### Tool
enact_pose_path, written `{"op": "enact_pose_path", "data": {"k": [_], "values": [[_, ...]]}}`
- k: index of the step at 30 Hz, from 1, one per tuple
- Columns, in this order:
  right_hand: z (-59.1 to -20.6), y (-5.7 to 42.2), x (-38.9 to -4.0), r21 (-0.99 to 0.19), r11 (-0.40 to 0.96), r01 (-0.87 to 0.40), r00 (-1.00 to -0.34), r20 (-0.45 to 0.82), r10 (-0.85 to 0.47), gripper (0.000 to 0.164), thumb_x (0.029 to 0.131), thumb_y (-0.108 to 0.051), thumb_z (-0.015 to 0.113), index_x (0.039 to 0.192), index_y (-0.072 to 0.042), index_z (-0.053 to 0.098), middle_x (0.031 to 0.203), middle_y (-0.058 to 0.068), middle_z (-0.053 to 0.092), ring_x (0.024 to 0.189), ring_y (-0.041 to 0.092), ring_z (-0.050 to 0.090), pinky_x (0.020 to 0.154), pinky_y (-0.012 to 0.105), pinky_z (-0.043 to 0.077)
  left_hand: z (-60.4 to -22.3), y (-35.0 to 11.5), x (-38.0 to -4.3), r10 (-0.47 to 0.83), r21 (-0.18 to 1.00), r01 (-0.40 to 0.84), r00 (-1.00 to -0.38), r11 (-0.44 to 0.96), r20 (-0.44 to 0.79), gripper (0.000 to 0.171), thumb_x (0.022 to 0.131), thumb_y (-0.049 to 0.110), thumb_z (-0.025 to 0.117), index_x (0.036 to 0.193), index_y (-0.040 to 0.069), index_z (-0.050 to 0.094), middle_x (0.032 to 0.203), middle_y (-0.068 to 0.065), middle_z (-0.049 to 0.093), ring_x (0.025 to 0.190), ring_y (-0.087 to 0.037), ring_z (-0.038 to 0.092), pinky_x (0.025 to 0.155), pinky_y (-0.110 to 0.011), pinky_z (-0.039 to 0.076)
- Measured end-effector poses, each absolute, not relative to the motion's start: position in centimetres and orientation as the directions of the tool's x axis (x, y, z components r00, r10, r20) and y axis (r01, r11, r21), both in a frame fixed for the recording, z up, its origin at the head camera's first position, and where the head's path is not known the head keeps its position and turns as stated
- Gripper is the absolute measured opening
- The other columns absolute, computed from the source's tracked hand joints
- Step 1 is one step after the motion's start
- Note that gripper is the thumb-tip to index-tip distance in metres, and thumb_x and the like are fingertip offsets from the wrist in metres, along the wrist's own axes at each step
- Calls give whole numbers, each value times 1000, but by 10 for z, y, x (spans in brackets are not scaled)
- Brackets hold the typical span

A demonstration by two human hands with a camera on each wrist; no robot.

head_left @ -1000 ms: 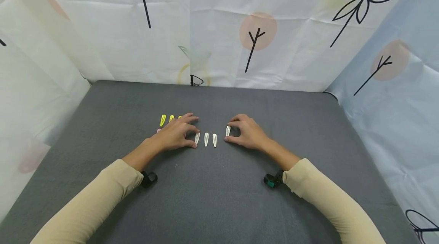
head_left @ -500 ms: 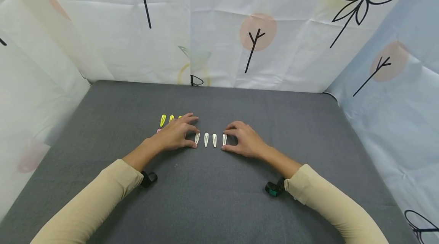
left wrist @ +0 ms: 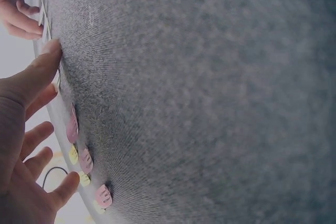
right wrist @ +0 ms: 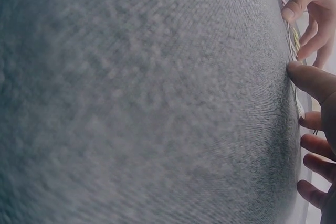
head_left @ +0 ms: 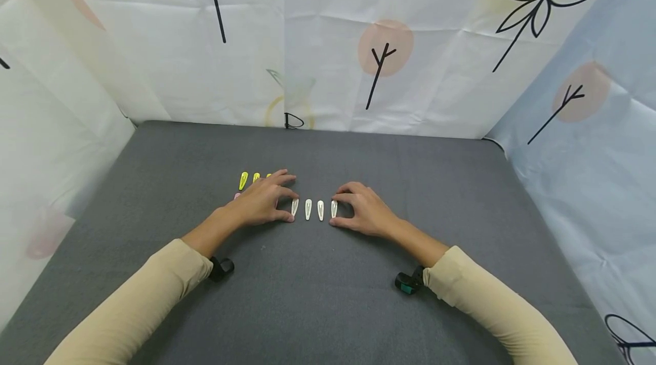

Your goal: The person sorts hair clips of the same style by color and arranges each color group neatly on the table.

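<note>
White snap hair clips lie upright in a short row at the middle of the grey table. My left hand (head_left: 260, 201) pinches the leftmost white clip (head_left: 295, 206) between thumb and index finger. At the row's right end my right hand (head_left: 368, 209) holds another white clip (head_left: 334, 209) by its two ends. Between the hands lie two more, a left one (head_left: 308, 209) and a right one (head_left: 320, 210), untouched. In the left wrist view, pink hair clips (left wrist: 104, 196) and yellow ones sit beside the left hand's fingers; from the head, that hand mostly covers the pink ones.
Yellow hair clips (head_left: 243, 180) stand in a row behind the left hand, partly covered by it. The dark grey table (head_left: 318, 296) reaches back to a white printed cloth (head_left: 328, 57), with more cloth at both sides. Each wrist wears a small black camera.
My right hand has brought its white clip nearer and to the left, down into line with the row, then slightly closer to its neighbour. The left hand has stayed in place.
</note>
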State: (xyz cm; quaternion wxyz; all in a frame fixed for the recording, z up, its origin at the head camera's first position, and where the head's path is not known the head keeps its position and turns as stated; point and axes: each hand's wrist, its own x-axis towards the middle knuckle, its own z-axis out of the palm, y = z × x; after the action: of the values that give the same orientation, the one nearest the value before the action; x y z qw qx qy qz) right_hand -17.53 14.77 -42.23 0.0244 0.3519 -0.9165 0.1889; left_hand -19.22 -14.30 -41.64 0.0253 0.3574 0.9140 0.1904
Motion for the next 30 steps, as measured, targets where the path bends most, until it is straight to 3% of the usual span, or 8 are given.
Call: {"op": "enact_pose_path", "data": {"k": [30], "values": [[-422,147,-176,-356,679,-642,-757,154,-635,56,82,-42,81,124,-8,70,127,11,60,124,29,53,101,57,40,-416,-145,-191,678,344,668,-727,660,110,51,78,40,85,119,11,74,144,-20,51,141,-38,36,99,-61,40]]}}
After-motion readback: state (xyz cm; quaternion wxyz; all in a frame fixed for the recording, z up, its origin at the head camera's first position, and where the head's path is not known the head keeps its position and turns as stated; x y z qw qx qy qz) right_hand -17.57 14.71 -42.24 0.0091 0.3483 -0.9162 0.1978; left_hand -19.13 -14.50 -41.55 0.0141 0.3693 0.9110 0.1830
